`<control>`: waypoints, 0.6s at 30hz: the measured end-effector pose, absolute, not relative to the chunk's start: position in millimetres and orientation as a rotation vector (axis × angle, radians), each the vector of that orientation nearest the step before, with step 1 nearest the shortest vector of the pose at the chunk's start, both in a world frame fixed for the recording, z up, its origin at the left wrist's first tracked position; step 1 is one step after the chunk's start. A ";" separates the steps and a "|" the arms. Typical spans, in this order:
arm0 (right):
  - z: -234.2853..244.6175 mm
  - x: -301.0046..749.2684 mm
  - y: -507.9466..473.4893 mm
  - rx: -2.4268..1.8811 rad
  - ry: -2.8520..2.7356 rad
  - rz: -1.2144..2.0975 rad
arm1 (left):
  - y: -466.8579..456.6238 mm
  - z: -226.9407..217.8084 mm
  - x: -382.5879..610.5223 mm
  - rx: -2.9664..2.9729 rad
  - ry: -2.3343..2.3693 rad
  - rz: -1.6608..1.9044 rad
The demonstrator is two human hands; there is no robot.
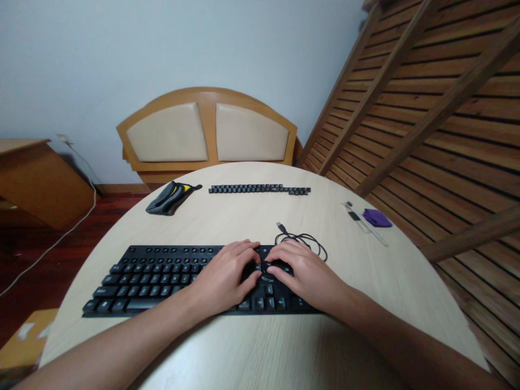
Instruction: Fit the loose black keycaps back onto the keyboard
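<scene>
A black computer keyboard lies flat near the front of the round table. Its top row lacks keycaps, leaving bare square sockets. My left hand rests over its right part, thumb and forefinger apart beside the navigation keys, nothing seen held. My right hand is over the number pad side, with bent fingers and its thumb close to the forefinger at the same keys. Whatever lies between those fingertips is too small and shadowed to make out. Loose black keycaps stand in a row behind. Both hands hide part of the keyboard.
The keyboard's coiled USB cable lies behind my right hand. A black and yellow pouch is at the back left of the table. On the right are a purple cloth and a thin pale stick-like tool.
</scene>
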State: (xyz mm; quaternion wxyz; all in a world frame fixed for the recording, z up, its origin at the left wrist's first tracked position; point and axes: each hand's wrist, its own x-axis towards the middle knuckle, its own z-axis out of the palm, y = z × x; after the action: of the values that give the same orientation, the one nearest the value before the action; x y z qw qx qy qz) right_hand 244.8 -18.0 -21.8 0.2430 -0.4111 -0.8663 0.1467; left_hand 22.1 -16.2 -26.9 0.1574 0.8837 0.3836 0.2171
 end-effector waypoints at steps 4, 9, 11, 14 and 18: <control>-21.2 245.3 -18.6 -1.137 -2.358 0.428 | -16.1 -26.6 22.3 2.529 1.101 0.618; -21.7 245.1 -18.0 -1.162 -2.313 0.516 | -17.1 -25.2 21.9 2.526 1.105 0.612; -21.9 244.8 -17.3 -1.171 -2.295 0.545 | -17.1 -25.2 21.8 2.526 1.105 0.614; -21.5 244.5 -16.6 -1.175 -2.276 0.575 | -16.5 -25.6 21.9 2.528 1.101 0.627; -19.8 244.5 -17.0 -1.158 -2.246 0.607 | -16.2 -25.2 22.5 2.530 1.092 0.640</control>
State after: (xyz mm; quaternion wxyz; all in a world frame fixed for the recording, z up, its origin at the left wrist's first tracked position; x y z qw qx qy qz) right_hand 244.5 -17.0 -19.8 0.2680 -0.4293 -0.8327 0.2248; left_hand 22.5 -16.2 -25.2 0.1559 0.8834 0.3813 0.2234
